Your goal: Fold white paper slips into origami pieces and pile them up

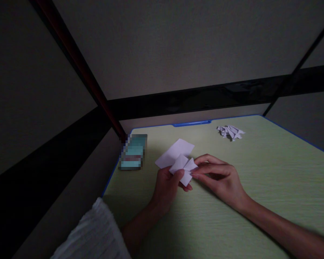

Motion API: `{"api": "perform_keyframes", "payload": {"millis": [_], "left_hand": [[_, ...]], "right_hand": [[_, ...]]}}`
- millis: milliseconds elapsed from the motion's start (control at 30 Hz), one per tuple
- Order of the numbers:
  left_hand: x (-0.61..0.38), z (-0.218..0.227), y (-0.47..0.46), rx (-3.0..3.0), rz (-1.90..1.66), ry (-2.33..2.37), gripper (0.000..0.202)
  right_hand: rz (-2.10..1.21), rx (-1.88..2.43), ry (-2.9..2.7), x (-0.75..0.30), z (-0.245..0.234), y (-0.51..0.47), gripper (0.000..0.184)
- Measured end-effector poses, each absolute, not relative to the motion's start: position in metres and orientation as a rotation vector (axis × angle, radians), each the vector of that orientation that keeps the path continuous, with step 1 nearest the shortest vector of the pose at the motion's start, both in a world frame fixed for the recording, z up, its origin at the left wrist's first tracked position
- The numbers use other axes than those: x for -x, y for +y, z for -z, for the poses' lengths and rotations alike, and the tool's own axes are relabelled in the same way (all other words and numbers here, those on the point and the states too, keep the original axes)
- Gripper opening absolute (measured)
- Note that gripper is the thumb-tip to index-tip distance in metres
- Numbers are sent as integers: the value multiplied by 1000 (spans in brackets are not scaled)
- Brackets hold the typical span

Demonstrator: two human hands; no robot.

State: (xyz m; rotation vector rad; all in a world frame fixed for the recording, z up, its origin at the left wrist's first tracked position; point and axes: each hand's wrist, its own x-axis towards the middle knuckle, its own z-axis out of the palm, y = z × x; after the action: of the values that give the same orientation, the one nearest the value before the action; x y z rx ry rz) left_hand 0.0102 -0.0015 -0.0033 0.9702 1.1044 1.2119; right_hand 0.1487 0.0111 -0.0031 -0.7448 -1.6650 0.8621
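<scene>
A partly folded piece of white origami paper [179,164] is held up over the table. My left hand [167,183] grips its lower left side, the thumb pressed on top and fingertips showing beneath. At its right side, my right hand [223,178] pinches a small raised flap between thumb and fingers. Behind the folded piece a flat white sheet of paper [182,146] lies on the table, its near part hidden by the origami and my left hand.
The pale table [259,172] has a blue edge and a blue handle [193,123] at the back. A phone with a blurred screen [133,153] lies at the left. Several folded paper figures [230,132] are heaped at the back right. Dark-banded panels [194,97] stand behind.
</scene>
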Motion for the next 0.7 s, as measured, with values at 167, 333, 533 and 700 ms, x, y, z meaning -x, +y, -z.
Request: {"api": "perform_keyframes", "payload": {"millis": [167, 333, 533, 700], "left_hand": [[-9, 5, -1, -934, -1223, 1047, 17], [-7, 9, -1, -917, -1209, 987, 16], [-5, 11, -1, -882, -1180, 943, 16], [-6, 10, 0, -877, -1140, 1005, 21]], "right_hand": [[-736, 718, -1736, -152, 5, 12, 15], [-648, 600, -1859, -154, 5, 13, 21], [-613, 538, -1968, -157, 6, 15, 23], [-599, 520, -2000, -159, 5, 16, 21]]}}
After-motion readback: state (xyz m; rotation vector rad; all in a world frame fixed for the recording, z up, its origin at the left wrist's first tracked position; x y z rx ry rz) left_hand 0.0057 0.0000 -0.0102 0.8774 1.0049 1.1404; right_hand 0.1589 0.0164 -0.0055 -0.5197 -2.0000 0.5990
